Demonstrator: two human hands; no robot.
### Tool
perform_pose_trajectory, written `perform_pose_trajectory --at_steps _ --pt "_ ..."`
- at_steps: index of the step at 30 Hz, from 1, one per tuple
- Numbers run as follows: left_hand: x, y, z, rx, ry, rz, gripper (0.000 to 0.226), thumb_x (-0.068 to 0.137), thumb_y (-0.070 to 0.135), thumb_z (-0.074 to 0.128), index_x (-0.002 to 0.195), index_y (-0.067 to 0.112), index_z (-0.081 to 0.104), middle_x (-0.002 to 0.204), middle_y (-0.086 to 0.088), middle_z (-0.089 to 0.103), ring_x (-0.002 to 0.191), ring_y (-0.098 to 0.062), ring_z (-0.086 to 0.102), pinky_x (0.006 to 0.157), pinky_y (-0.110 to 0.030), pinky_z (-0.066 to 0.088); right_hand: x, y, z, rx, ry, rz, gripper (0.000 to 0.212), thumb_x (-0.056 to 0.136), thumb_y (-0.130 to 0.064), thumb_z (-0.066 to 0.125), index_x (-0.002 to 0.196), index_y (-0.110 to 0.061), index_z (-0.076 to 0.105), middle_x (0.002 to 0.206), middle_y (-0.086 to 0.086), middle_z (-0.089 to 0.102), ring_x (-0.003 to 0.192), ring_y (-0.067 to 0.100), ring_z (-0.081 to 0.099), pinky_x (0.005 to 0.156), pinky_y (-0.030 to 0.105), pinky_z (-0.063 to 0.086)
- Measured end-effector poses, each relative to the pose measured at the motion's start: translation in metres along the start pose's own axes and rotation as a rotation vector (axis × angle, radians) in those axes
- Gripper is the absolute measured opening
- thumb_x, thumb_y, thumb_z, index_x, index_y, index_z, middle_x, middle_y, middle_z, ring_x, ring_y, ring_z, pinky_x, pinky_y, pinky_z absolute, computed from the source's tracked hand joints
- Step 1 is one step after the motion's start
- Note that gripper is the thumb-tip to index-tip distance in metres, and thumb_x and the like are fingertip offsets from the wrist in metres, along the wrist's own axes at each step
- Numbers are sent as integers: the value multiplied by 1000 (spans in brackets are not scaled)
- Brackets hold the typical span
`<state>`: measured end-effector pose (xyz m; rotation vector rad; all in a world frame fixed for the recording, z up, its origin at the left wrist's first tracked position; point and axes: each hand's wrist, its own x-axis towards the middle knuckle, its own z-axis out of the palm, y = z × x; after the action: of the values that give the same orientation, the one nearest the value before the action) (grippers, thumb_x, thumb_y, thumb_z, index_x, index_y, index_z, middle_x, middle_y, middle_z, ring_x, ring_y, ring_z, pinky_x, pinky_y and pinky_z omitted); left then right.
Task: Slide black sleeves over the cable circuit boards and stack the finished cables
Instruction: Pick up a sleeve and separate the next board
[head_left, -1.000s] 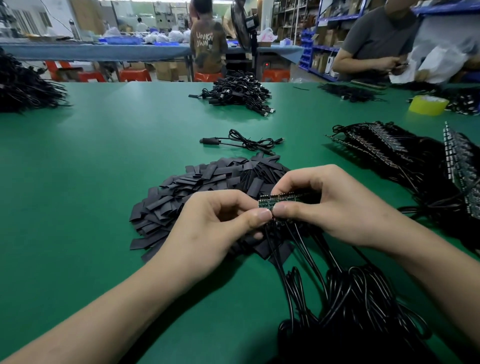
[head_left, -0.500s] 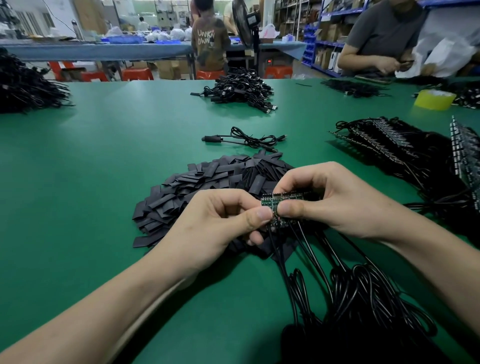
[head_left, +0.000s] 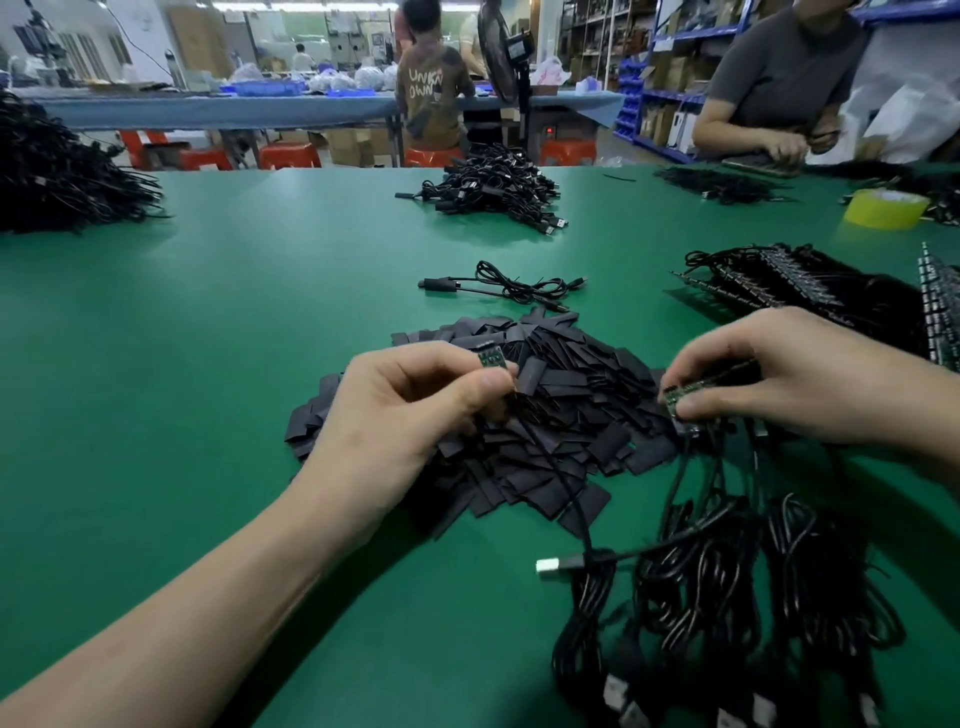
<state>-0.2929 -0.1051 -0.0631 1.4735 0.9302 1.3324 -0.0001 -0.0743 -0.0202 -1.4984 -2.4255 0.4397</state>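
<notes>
Head view: left hand (head_left: 410, 415) pinches one circuit board (head_left: 491, 358) over the pile of black sleeves (head_left: 571, 395); right hand (head_left: 779, 379) grips a bundle of boards (head_left: 688, 394).
Curled fingers (head_left: 447, 364) hide most of the single board and nearly all of the bundle, so its boards cannot be counted. The coiled cables (head_left: 727, 597) run off the bottom edge. The single board's cable (head_left: 561, 483) trails down across the sleeves on the green table (head_left: 234, 338). Half a second ago both hands met at the bundle; now they are well apart, the left one off to the left with its board.
</notes>
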Motion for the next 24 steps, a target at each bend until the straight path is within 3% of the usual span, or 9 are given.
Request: perform_pose_trajectory --at_steps 3,6,8,10,12,14,17,21,24 --pt "4 -3 -5 57 126 44 15 78 28 78 70 16 75 60 3 66 52 -8 54 52 -17 46 1 -1 -6 -184 -11 64 17 77 -40 82 84 -51 69 80 -31 69 87 -10 63 75 7 45" --pt "5 -3 -7 75 161 77 17 80 26 78 72 11 75 64 0 70 58 -7 58 59 -15 48 6 -13 1 -390 98 46 27 78 -62 63 101 -49 69 101 -23 63 107 6 55 94 33 47" --pt "4 -2 -5 66 160 98 15 79 28 78 72 15 76 65 1 71 59 -6 59 61 -14 48 8 -30 15 -212 236 -29 45 80 -70 50 110 -43 71 107 -25 63 107 -1 55 93 23 43" --pt "3 -3 -3 56 158 124 13 77 30 78 72 18 77 66 1 71 61 -6 60 62 -15 49 12 -53 33 115 274 -101 41 92 -66 51 113 -39 73 101 -32 67 100 -14 59 85 7 40" --pt "3 -3 -2 52 160 140 15 75 30 79 73 16 76 69 1 72 64 -8 61 64 -19 50 17 -74 48 397 166 -114 38 96 -55 49 120 -34 71 105 -30 71 100 -13 63 91 14 46" --pt "4 -2 -3 61 145 148 16 75 29 80 74 14 76 73 1 72 67 -10 60 66 -21 49 18 -86 58 552 78 -128 31 102 -42 51 120 -27 70 106 -16 76 100 6 70 95 35 53" --pt "6 2 -11 230 49 237 3 82 33 77 81 30 77 81 13 73 77 -2 65 74 -16 47 15 -89 64 740 117 -147 18 105 -23 53 108 -17 70 79 -4 74 70 22 68 74 35 54" --pt "12 4 -38 841 -177 456 25 96 17 66 118 27 74 103 10 71 100 -12 64 89 -27 48 12 -80 43 1094 418 -187 17 104 -17 52 99 -11 68 65 -6 57 50 13 55 53 29 54" --pt "15 1 -50 1030 -356 402 40 87 5 70 121 25 72 107 9 70 102 -16 59 93 -34 48 11 -68 9 1043 739 -326 17 106 -27 52 96 -25 66 67 -11 51 48 9 42 45 23 39"
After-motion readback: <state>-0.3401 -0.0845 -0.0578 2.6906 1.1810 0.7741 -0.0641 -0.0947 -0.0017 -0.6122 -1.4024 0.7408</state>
